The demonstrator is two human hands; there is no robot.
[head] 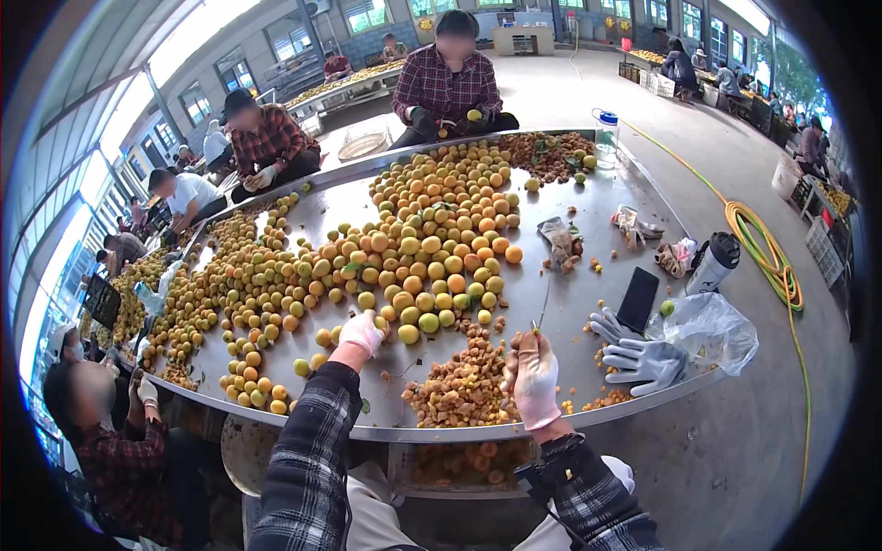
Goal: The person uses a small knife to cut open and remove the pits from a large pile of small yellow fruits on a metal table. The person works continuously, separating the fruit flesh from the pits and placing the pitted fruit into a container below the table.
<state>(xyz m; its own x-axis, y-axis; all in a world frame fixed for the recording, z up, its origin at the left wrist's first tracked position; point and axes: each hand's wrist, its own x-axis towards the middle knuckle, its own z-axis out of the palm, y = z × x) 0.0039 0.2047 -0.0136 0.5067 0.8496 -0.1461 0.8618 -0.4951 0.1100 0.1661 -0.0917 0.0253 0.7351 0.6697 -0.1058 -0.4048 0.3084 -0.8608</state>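
Observation:
My left hand (363, 332), in a pale glove, reaches to the near edge of a heap of apricots (420, 241). Its fingertips are at the fruit, but whether they grip one is hidden. In my gloved right hand (534, 379) is a thin-bladed knife (546, 303), its blade pointing away from me over the metal table (579, 330). Between my hands lies a mound of brown apricot stones (468, 379). Below the table's front edge, a crate (455, 490) holds orange fruit pieces.
To the right lie grey gloves (644, 361), a phone (638, 299), a plastic bag (716, 330) and a tumbler (714, 263). A soiled glove (559, 242) and a water bottle (606, 141) are farther back. A coiled hose (765, 255) crosses the floor. Co-workers sit opposite and leftward.

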